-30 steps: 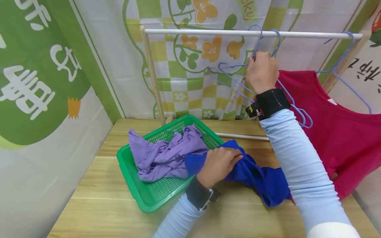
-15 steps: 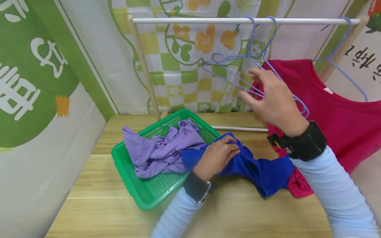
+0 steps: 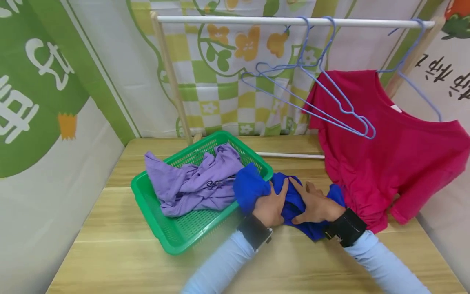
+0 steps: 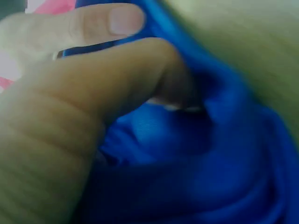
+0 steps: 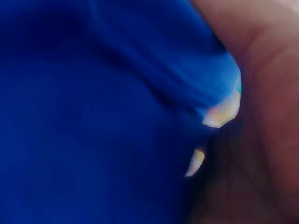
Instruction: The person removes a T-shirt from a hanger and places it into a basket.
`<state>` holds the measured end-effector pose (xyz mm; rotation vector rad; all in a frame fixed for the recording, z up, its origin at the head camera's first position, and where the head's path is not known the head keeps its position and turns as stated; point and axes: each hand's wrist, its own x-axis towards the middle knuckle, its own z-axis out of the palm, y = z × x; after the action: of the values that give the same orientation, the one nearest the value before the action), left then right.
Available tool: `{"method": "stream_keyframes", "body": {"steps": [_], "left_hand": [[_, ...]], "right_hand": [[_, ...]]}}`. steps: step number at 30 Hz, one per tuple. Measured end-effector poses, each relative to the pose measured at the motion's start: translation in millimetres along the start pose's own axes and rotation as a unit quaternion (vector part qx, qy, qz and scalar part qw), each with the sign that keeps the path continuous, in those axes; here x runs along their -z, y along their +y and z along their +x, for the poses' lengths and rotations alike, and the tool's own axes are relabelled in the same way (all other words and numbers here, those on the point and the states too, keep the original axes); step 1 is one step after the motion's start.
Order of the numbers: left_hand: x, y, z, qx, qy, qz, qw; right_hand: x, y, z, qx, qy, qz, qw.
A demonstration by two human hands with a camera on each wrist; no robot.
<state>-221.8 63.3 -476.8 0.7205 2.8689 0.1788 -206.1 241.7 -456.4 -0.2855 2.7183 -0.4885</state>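
A crumpled blue garment (image 3: pixel 251 185) lies bunched over the right rim of the green basket (image 3: pixel 172 244) and on the table beside it. My left hand (image 3: pixel 269 209) holds it near that rim; in the left wrist view a bent finger (image 4: pixel 140 70) hooks into a fold of the blue cloth (image 4: pixel 187 186). From the right, my right hand (image 3: pixel 315 206) reaches onto the same garment, fingers and thumb spread wide. Blue cloth (image 5: pixel 93 130) fills most of the right wrist view beside that hand (image 5: pixel 275 93). Folds hide some fingertips.
A purple garment (image 3: pixel 200 183) lies in the basket. Above stands a rack with a white rail (image 3: pixel 235 19). Two bare blue hangers (image 3: pixel 315 69) hang there, and a red long-sleeved shirt (image 3: pixel 382 143) on another hanger drapes down to the table (image 3: pixel 293 265) at right.
My right hand has left the bare hangers on the rail and come down to the blue garment. The garment is now more bunched up between both hands, its right end drawn in.
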Motion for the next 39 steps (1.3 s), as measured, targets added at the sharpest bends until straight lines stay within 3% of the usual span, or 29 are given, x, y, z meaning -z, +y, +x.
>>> {"method": "stream_keyframes", "body": {"steps": [3, 8, 12, 15, 19, 22, 25, 28, 31, 33, 34, 35, 36, 37, 39], "left_hand": [[-4.7, -0.6, 2.0, 0.012, 0.013, 0.001, 0.9998], [-9.2, 3.7, 0.6, 0.018, 0.074, 0.043, 0.9962], [-6.1, 5.6, -6.2, 0.01, 0.096, -0.015, 0.9953], [8.5, 7.0, -15.7, -0.015, 0.117, -0.054, 0.9915], [54.1, 5.9, -33.7, -0.053, 0.179, -0.093, 0.9781], [102.2, -0.3, -47.2, -0.073, 0.239, -0.099, 0.9632], [151.7, -12.0, -58.7, -0.086, 0.311, -0.094, 0.9418], [193.0, -28.1, -70.6, -0.087, 0.38, -0.091, 0.9162], [216.9, -51.6, -80.4, -0.082, 0.437, -0.093, 0.891], [220.5, -71.7, -82.3, -0.072, 0.454, -0.099, 0.8828], [218.8, -83.1, -81.5, -0.064, 0.45, -0.104, 0.8843], [214.9, -95.3, -80.2, -0.053, 0.434, -0.111, 0.8923], [209.2, -108.7, -78.5, -0.042, 0.4, -0.114, 0.9083], [202.9, -122.2, -77.5, -0.023, 0.346, -0.117, 0.9306], [189.1, -149.8, -77.2, 0.013, 0.2, -0.114, 0.9732]], "right_hand": [[-15.0, 0.5, 6.1, -0.002, 0.031, 0.01, 0.9995], [-30.0, -3.7, 8.0, 0.012, 0.102, 0.04, 0.9939], [-27.2, -10.6, -1.0, 0.044, 0.188, 0.046, 0.98], [-6.4, -22.0, -14.7, 0.081, 0.244, 0.037, 0.9655], [36.4, -49.1, -37.0, 0.119, 0.302, 0.039, 0.945], [67.8, -74.1, -48.3, 0.16, 0.368, 0.061, 0.9141], [96.4, -100.2, -49.0, 0.219, 0.439, 0.087, 0.8671], [120.1, -126.6, -37.3, 0.283, 0.491, 0.12, 0.8151], [133.1, -153.1, -12.1, 0.34, 0.514, 0.156, 0.7718], [132.2, -168.7, 10.5, 0.363, 0.51, 0.182, 0.7583], [128.3, -174.9, 22.8, 0.367, 0.498, 0.194, 0.7614], [122.5, -179.6, 35.2, 0.366, 0.476, 0.202, 0.7735], [115.2, -182.4, 47.1, 0.361, 0.44, 0.203, 0.7967], [106.8, -182.5, 58.5, 0.351, 0.392, 0.188, 0.8291], [89.0, -177.9, 73.9, 0.306, 0.272, 0.128, 0.9035]]}}
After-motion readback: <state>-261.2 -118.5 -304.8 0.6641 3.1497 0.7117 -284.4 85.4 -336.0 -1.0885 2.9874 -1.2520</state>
